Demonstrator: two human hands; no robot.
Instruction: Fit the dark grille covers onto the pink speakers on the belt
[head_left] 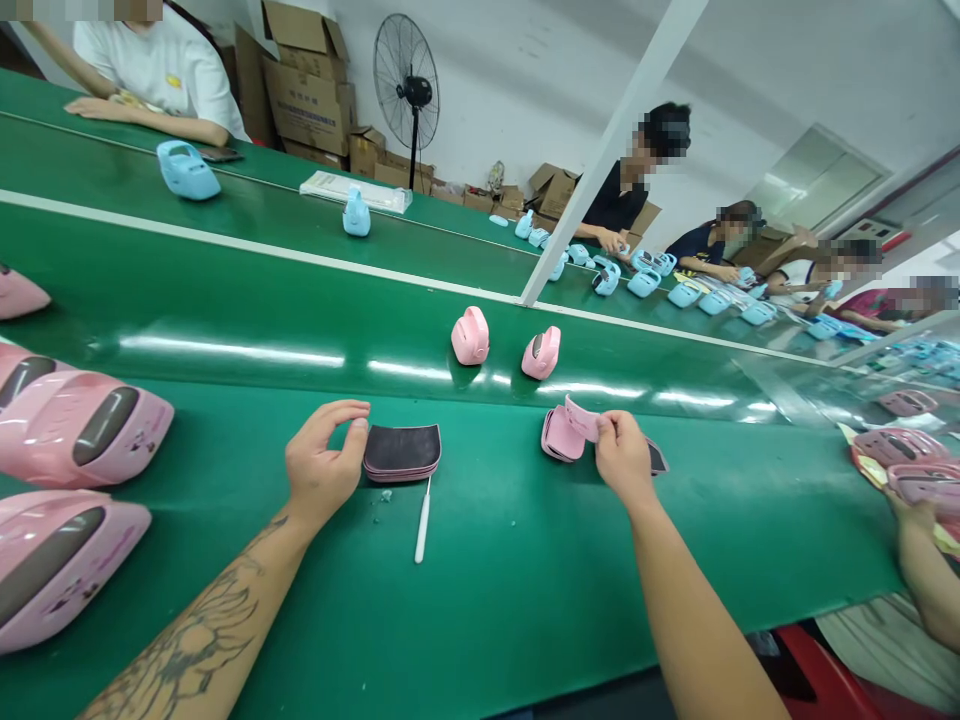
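Beyond the right hand, pink cases sit on a green conveyor.

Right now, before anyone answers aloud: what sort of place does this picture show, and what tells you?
Probably a factory assembly line: a long green conveyor belt carries matching pink plastic casings and blue ones, workers line it, and cardboard cartons are stacked by the wall.

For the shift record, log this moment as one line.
left hand: empty, beside dark pink-edged pad | right hand: pinching pink strip | white-handled pick: on green belt
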